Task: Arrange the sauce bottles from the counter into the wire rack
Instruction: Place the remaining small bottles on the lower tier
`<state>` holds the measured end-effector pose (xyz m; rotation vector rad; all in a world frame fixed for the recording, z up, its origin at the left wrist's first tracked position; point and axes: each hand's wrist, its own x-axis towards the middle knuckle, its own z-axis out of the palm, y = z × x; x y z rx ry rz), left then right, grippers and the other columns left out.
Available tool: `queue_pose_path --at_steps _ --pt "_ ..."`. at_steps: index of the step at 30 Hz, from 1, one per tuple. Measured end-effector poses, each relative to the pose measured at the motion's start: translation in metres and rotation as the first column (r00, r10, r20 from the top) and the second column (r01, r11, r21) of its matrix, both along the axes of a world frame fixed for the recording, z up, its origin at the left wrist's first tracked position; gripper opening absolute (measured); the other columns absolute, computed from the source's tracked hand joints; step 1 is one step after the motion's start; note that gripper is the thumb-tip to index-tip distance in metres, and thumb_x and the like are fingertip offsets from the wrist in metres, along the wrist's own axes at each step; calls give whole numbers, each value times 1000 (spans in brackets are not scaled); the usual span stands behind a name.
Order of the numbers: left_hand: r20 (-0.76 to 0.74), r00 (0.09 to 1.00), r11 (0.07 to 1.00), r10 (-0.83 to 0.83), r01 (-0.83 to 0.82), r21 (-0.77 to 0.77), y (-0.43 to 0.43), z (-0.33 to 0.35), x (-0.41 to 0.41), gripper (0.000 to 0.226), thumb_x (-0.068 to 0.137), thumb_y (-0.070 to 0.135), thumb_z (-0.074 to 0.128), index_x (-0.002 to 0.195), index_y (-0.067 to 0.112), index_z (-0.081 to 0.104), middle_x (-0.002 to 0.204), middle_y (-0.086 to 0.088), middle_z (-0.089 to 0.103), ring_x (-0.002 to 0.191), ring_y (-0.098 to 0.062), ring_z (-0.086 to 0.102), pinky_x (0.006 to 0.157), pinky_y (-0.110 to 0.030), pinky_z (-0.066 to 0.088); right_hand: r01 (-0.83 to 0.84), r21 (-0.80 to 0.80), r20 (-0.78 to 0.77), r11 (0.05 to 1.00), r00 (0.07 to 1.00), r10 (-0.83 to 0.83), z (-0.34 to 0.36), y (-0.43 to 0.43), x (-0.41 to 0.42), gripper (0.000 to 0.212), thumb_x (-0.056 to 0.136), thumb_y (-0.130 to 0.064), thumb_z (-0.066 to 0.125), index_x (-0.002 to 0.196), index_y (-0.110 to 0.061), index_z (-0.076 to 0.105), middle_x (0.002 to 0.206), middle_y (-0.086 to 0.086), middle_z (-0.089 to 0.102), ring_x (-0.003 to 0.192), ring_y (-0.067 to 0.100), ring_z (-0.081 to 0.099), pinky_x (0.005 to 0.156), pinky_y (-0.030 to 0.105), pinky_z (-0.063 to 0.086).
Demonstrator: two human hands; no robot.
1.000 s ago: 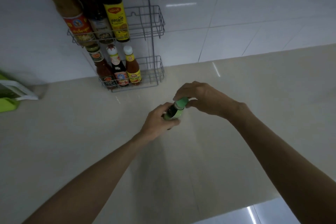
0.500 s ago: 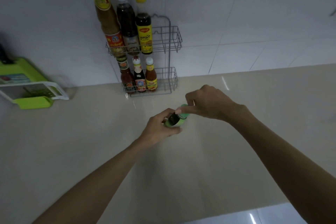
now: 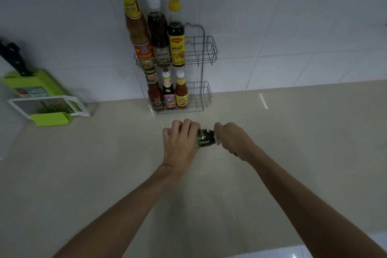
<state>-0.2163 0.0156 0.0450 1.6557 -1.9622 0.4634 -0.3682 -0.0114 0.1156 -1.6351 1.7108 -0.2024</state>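
While the left hand (image 3: 181,144) wraps the green-labelled sauce bottle (image 3: 204,138) (tipped sideways above the bench (image 3: 104,174)), the right hand (image 3: 233,139) grips its cap end; the wire rack (image 3: 206,56), six bottles in, stands at twelve o'clock.

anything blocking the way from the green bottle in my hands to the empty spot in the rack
Nothing visible does. The counter between the green bottle and the wire rack is bare, and both shelves are open at their right ends.
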Motion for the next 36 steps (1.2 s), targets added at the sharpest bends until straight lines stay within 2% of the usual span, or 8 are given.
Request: queue_pose_path --at_steps 4,7,9,14,18,24,30,36 --pt "-128 988 955 -92 124 271 2 12 11 60 66 44 78 114 20 51 102 6 58 96 -17 50 81 -37 36 -87 -122 -49 989 995 82 8 -15 7 32 94 -29 35 67 -14 45 65 6 51 63 28 50 56 31 38" --pt "-740 654 462 156 613 640 -5 43 26 58 67 34 84 115 24 55 105 1 67 98 -18 64 85 -32 52 -396 -514 -260 761 917 302 22 -15 2 25 95 -36 34 76 -19 37 54 -4 41 47 21 39 44 26 21" --pt "-786 583 294 207 729 618 -8 50 32 41 67 28 83 102 24 63 97 -3 70 92 -19 68 83 -32 55 -492 -586 -347 644 870 350 22 -12 2 27 92 -41 25 79 -21 38 54 -4 40 46 25 36 44 27 18" --pt "-643 747 601 170 438 668 0 26 3 31 73 21 75 94 20 51 82 3 59 73 -16 59 55 -22 46 -50 -429 -185 902 982 -33 -3 -14 24 25 96 -29 36 85 -12 49 75 10 56 68 34 55 58 33 39" --pt "-668 718 738 197 340 583 -7 11 2 39 76 23 74 103 16 47 97 -1 60 81 -14 58 55 -18 43 29 -220 125 975 992 -1 -15 -13 23 53 84 -61 57 97 -9 59 83 4 63 71 21 59 56 27 41" --pt "-622 754 617 212 391 683 -41 -16 31 95 67 29 84 141 15 27 144 -5 34 135 -24 32 107 -32 37 80 -305 360 949 932 37 -29 -46 22 32 81 -39 74 100 -18 58 98 -2 63 90 18 61 74 30 54" --pt "-808 476 841 347 223 492 -113 -38 99 120 55 22 87 149 26 12 155 -6 26 143 -25 24 119 -49 24 392 -476 587 787 808 -47 -41 -131 49 22 87 -21 69 98 -16 51 97 4 65 88 14 62 67 2 44" --pt "-808 361 818 467 171 549 -173 -61 135 149 45 30 91 148 33 -16 163 -1 3 150 -24 7 119 -53 16 250 -465 439 849 898 -24 -96 -202 71 37 82 -31 73 107 -10 57 106 13 60 95 26 59 77 31 51"
